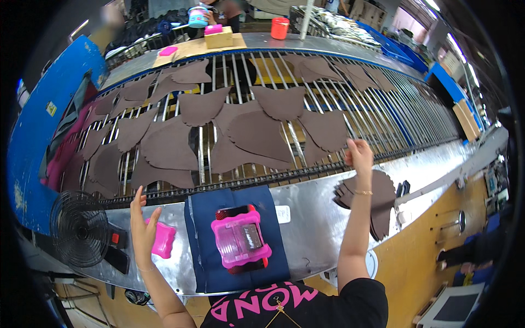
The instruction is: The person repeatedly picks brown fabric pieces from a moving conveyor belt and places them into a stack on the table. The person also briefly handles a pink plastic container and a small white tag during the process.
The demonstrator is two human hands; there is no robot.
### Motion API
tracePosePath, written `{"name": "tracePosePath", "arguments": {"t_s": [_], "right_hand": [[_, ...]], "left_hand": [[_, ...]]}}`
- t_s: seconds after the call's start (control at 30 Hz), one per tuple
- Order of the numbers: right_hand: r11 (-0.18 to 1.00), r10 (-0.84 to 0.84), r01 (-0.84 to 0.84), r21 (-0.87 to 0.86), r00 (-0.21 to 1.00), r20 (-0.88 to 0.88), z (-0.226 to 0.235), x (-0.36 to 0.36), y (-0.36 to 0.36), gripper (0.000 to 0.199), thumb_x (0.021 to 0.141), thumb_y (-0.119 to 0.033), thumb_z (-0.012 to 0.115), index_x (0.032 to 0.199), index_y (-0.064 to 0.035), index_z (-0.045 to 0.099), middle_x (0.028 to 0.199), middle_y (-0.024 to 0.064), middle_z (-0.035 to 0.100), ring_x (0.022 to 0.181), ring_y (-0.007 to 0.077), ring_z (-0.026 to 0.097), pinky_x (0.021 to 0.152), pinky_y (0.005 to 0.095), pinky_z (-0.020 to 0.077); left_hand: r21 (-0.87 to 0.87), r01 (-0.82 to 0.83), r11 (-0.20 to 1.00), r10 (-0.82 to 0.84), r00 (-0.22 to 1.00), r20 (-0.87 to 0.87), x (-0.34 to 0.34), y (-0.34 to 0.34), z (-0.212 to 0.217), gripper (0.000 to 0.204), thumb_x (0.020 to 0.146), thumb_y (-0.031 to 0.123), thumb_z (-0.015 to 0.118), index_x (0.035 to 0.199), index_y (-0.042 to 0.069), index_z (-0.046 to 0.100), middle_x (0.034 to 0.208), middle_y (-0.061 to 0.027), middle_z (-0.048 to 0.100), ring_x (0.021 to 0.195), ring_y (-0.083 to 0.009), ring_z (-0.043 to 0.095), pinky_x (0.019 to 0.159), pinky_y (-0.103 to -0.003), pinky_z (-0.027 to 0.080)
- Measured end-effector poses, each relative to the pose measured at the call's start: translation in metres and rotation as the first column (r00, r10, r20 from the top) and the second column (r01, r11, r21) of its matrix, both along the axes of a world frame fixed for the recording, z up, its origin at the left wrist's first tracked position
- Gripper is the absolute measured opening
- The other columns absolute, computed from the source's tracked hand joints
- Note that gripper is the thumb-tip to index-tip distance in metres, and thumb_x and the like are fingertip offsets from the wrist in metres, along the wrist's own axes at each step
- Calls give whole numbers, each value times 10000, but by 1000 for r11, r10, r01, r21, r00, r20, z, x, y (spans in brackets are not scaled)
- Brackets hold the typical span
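My left hand is raised over the metal ledge with its fingers apart, holding nothing. Beside it lies a pink scalloped case. My right hand has its fingers drawn together at the right edge of a brown cut piece, which lies on the rollers; the exact grip is hard to see. More scalloped brown pieces overlap across the roller conveyor. A stack of brown pieces rests on the ledge below my right hand.
A black fan stands at the left of the ledge. A dark blue cloth bears a clear-pink case. A blue machine housing borders the conveyor. Across it are a red cup and a person with a light-blue tub.
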State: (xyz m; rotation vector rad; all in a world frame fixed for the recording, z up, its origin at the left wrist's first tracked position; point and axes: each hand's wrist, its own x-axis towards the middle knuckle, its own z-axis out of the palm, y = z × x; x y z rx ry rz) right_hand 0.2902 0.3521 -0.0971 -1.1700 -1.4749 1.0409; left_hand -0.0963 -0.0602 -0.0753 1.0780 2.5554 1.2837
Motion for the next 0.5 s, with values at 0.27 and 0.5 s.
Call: {"name": "tracePosePath", "arguments": {"t_s": [0.27,0.5], "right_hand": [[803,-536,480,352,326,779,-81,239,-109,584,711,-410,788,1048,43,639,1052,276,607,1003,392,585,877,445,465],[728,-478,655,202,274,834,-84,203,-123,566,729,-405,769,1093,-2,609,1147,195,556,1075,365,541,878,457,471]], "left_hand": [[9,154,988,-154,983,101,19,10,-18,648,845,175,671,1430,159,394,1239,-127,552,1105,-240,533,953,-390,392],[33,208,978,-210,969,130,31,6,-29,643,859,190,658,1438,163,381,1235,-125,553,1110,-238,532,940,-392,395]]}}
